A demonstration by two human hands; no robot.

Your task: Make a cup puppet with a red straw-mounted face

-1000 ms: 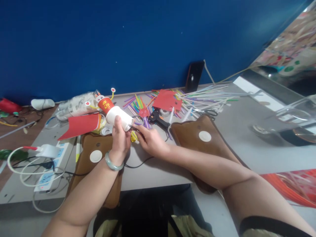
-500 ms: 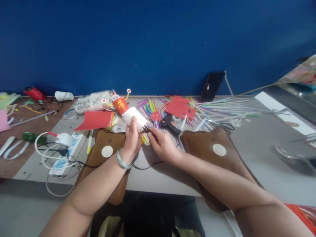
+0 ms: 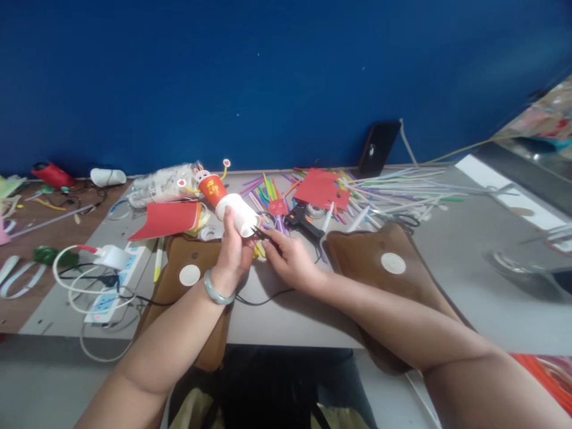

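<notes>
My left hand (image 3: 235, 250) is wrapped round a white paper cup (image 3: 236, 213), thumb on its side, the rim tilted toward the lower right. A red cup (image 3: 211, 189) with a rabbit head and yellow arms ending in heart discs adjoins the white cup's base. In my right hand (image 3: 288, 257) is a dark pointed tool (image 3: 263, 232), perhaps scissors; its tips are at the white cup's rim. Fingers close around its handle, which is mostly hidden.
Behind my right hand lie a black glue gun (image 3: 304, 223), red paper (image 3: 322, 188) and many coloured sticks. Brown cushions (image 3: 375, 286) lie under both forearms. A power strip (image 3: 118, 286) with cables is at left. A phone (image 3: 379, 148) leans on the blue wall.
The view has shifted slightly. The white cup has turned so that more of its rim and opening shows, with the dark tool still at the rim.
</notes>
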